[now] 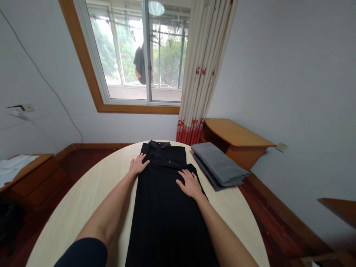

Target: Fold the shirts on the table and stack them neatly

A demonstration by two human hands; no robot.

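A black collared shirt [164,207] lies lengthwise on the round pale wooden table [97,185], its collar at the far edge and its lower part running toward me. My left hand [138,164] rests palm down on the shirt's left edge near the shoulder, fingers spread. On the right side of the shirt, somewhat lower, my right hand [190,184] lies flat with its fingers apart. A fold crosses the chest, and the cloth looks bunched just above my right hand. Neither hand grips the cloth.
Folded grey cloths [219,163] are stacked at the table's right edge. Behind them stands a brown wooden desk [236,132], beside a patterned curtain [201,70]. White papers [13,167] lie on a low wooden cabinet [36,178] at the left. A window is ahead.
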